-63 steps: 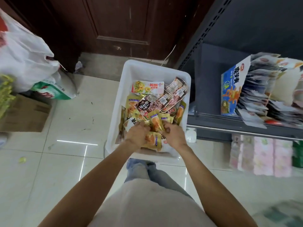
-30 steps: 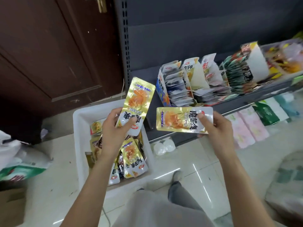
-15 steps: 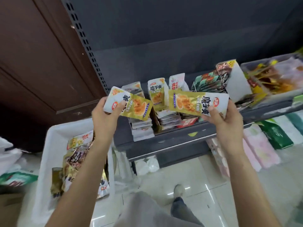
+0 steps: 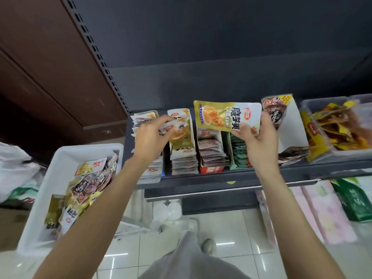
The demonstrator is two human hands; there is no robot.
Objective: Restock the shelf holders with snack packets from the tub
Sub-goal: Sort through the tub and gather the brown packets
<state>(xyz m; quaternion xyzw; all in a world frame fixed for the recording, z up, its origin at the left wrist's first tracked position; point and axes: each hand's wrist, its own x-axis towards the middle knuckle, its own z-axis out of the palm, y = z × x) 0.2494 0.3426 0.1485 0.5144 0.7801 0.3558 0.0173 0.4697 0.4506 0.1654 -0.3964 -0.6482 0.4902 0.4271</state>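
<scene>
My right hand (image 4: 256, 141) pinches a gold and white snack packet (image 4: 223, 115) flat above the middle shelf holders. My left hand (image 4: 150, 137) grips another packet (image 4: 175, 126) by its white end and holds it at the top of the second holder from the left (image 4: 181, 146), which has matching gold packets stacked in it. The white tub (image 4: 40, 200) sits on the floor at lower left, with several mixed snack packets in it.
The dark shelf (image 4: 231, 176) carries a row of cardboard holders: a white-packet one (image 4: 151, 168), a red one (image 4: 211, 158), a green one (image 4: 239, 156) and a tall brown one (image 4: 285, 125). A clear tray (image 4: 340, 129) stands at right. Tissue packs (image 4: 322, 214) lie below, a white bag (image 4: 14, 168) at far left.
Both hands have moved forward and up to the shelf. My left hand has brought its packet down into the second holder. My right hand keeps its packet held level above the holders.
</scene>
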